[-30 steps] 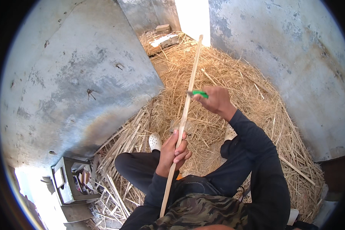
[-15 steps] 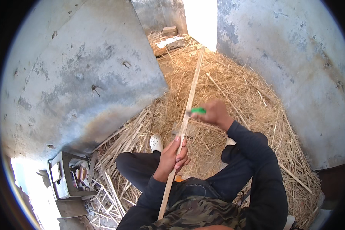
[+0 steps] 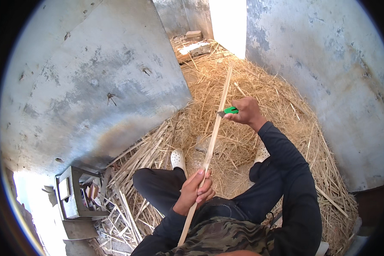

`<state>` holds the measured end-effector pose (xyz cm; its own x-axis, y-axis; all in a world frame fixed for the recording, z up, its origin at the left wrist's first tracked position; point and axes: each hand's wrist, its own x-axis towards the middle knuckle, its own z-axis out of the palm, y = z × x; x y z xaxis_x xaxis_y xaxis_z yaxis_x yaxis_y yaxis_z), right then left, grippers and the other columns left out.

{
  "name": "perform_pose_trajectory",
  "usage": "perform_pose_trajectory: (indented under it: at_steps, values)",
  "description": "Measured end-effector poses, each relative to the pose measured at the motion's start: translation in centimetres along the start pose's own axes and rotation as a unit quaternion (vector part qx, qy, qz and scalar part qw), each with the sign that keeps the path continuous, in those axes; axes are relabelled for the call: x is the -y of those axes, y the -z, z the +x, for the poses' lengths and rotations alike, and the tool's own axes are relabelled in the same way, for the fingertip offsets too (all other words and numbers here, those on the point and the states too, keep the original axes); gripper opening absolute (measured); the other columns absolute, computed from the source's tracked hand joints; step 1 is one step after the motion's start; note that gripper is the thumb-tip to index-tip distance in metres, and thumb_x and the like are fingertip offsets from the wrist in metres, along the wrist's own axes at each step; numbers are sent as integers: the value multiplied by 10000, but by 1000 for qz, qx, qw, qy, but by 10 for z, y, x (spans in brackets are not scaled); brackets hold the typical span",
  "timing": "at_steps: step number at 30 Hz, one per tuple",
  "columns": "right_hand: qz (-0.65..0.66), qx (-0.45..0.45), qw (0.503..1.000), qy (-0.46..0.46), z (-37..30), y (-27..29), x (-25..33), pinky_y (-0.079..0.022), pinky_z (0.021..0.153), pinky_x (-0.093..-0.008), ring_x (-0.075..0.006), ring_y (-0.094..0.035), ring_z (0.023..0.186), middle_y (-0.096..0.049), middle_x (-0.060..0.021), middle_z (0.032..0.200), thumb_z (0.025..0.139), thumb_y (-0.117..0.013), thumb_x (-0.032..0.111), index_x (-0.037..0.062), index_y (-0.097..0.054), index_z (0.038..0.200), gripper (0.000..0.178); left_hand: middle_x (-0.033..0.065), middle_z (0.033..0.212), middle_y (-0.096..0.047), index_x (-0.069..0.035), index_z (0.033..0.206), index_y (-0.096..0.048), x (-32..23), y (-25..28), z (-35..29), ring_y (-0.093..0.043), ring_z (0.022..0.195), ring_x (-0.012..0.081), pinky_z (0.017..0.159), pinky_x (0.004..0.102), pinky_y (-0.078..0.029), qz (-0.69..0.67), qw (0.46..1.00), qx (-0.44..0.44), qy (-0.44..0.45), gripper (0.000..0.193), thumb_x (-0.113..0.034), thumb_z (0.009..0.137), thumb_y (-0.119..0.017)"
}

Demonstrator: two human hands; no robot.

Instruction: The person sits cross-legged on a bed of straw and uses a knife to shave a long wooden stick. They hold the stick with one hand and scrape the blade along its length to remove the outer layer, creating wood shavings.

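A long, pale wooden strip [image 3: 212,146] slants away from my lap toward the far straw. My left hand [image 3: 195,190] is wrapped round its lower part, just above my lap. Farther up, my right hand [image 3: 246,112] grips a green-handled utility knife [image 3: 231,110]. The knife's short dark blade points left and meets the strip's right edge, a little above its middle. Most of the knife's handle is hidden inside my fingers.
Shavings and straw [image 3: 281,111] cover the floor around my legs. Split strips [image 3: 145,149] lie heaped on the left, beside a small wooden cabinet [image 3: 74,192] with items inside. Worn grey walls [image 3: 94,77] rise on both sides. Bricks [image 3: 194,35] lie at the back near a bright opening.
My right hand has moved up and away along the strip with the knife. My left hand keeps its hold, a bit lower in view. The whole view has shifted slightly.
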<state>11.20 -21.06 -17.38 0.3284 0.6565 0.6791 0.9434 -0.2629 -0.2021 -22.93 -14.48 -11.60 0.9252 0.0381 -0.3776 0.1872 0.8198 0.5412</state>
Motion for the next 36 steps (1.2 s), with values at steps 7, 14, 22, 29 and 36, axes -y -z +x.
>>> perform_pose_trajectory:
  at_steps: [7,14,22,29,36]
  values:
    - [-128,83,978,-143,3,15,-102,-273,359,-289,-86,-347,394,-392,23,454,876,-341,774,167,-541,554,716,-43,532,-342,-85,978,-422,33,10,-37,-309,360,63,501,225,-309,-70,995,30,69,279,-313,1061,-283]
    - [-185,110,869,-445,-38,20,-163,-380,482,-375,-203,-496,498,-501,-79,534,865,-386,759,36,-598,599,799,1,499,-405,-66,975,-482,33,5,-88,-340,323,105,380,255,-314,194,979,28,52,266,-297,1036,-363]
    - [61,146,985,-74,-13,19,51,-324,383,-328,-169,-424,368,-430,-5,435,796,-492,786,121,-586,535,720,-30,510,-340,-59,978,-467,-28,33,-1,-308,334,78,437,223,-310,113,980,-111,-120,275,-272,1053,-311]
    - [93,66,993,-27,-15,30,77,-377,377,-353,-211,-492,365,-472,-44,419,764,-560,765,123,-564,527,684,-36,504,-335,-57,986,-462,-16,-1,12,-286,334,75,443,221,-291,64,995,-33,-67,290,-300,1054,-319]
    - [126,108,986,-21,-28,34,97,-372,398,-388,-238,-494,382,-471,-74,434,841,-461,746,120,-583,549,702,-41,503,-333,-66,968,-440,-13,0,12,-287,335,69,441,219,-291,50,996,-19,-75,262,-295,1051,-343]
